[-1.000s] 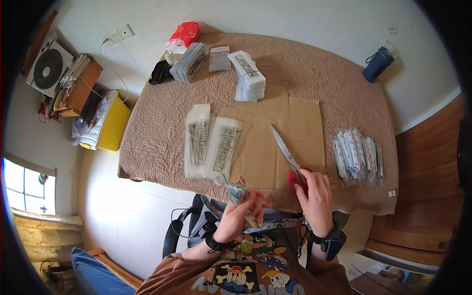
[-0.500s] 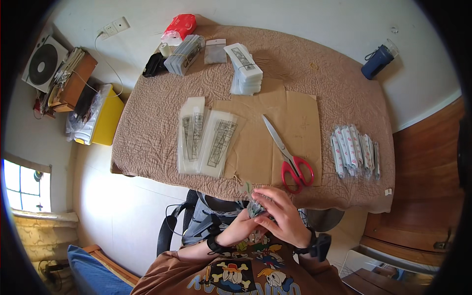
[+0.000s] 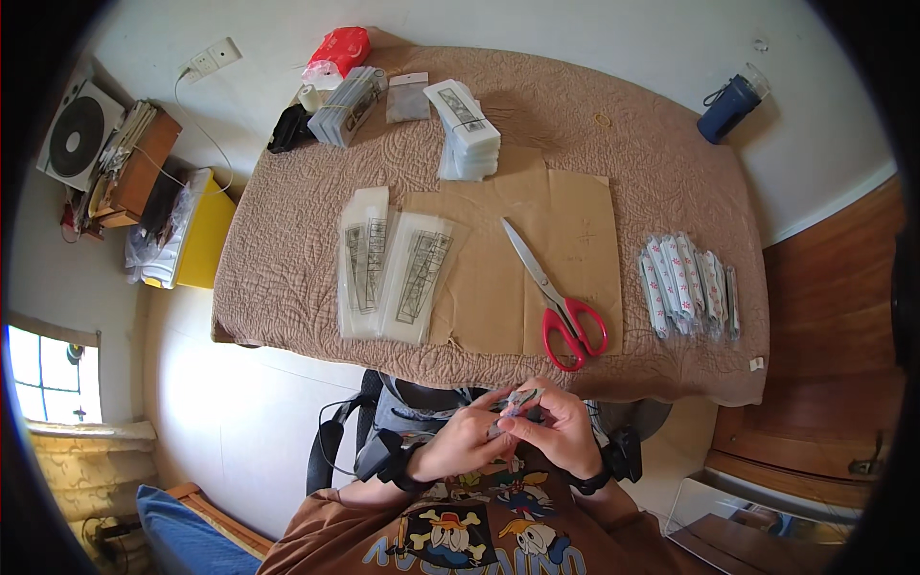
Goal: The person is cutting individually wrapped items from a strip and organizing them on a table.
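Note:
In front of my chest, past the table's near edge, my left hand [image 3: 462,439] and my right hand [image 3: 560,429] meet with bent fingers. Between them is a small crumpled packet of clear, greyish-green plastic [image 3: 522,399], mostly covered by my fingers; its contents cannot be made out. Nearest to my hands on the table lie red-handled scissors [image 3: 565,323], blades pointing away, on a flat piece of brown cardboard [image 3: 479,287]. Left of the scissors, two groups of flat translucent printed sleeves [image 3: 414,278] overlap the cardboard's left edge.
On the quilted brown tablecloth [image 3: 278,249], wrapped sticks with red marks [image 3: 682,287] lie at right. Banded sleeve stacks [image 3: 470,134], a small clear bag [image 3: 408,99], a black holder [image 3: 289,129] and a red package [image 3: 337,53] stand far back. A blue bottle [image 3: 730,107] sits back right.
My hands have drawn closer together, the right one lower and the left fingers now curled over the packet. The packet is more covered. The whole view has shifted slightly.

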`<state>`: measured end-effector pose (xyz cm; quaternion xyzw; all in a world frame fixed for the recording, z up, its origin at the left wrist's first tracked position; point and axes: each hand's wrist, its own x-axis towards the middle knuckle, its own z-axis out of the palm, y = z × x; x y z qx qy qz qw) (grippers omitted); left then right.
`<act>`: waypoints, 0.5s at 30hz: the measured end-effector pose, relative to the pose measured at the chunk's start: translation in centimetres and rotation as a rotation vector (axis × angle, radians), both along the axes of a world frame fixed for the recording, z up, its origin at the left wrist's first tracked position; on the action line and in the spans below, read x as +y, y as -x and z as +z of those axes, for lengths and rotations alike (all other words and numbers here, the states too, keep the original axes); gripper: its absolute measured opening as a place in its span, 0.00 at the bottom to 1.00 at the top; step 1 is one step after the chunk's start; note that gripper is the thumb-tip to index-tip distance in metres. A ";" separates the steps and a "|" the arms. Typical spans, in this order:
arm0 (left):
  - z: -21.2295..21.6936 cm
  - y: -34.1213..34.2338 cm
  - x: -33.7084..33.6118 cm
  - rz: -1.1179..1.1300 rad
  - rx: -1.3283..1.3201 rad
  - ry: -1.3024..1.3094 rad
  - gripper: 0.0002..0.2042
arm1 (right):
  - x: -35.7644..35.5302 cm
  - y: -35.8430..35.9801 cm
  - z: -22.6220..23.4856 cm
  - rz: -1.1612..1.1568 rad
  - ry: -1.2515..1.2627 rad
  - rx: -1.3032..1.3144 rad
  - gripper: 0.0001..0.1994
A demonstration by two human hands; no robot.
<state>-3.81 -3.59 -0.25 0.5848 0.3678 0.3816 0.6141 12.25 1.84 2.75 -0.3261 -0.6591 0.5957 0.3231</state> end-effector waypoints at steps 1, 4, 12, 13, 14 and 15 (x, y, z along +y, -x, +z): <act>0.4 0.0 -0.1 -0.015 -0.046 0.122 0.12 | 0.1 0.0 0.2 0.000 0.001 -0.001 0.07; 1.7 0.2 0.3 -0.107 -0.099 0.354 0.12 | 0.4 0.2 2.0 -0.163 0.389 0.255 0.06; 1.4 0.3 0.4 -0.058 0.062 -0.081 0.13 | 1.5 -1.5 1.5 0.094 -0.772 -0.128 0.11; 1.3 0.3 0.5 0.032 0.089 -0.194 0.13 | 1.5 -1.5 1.4 0.095 -0.771 -0.127 0.11; 1.2 0.2 0.5 0.123 0.117 -0.307 0.14 | 1.4 -1.5 1.1 0.100 -0.777 -0.121 0.13; 1.1 0.3 0.5 0.124 0.117 -0.307 0.14 | 1.2 -1.5 0.9 0.104 -0.783 -0.116 0.14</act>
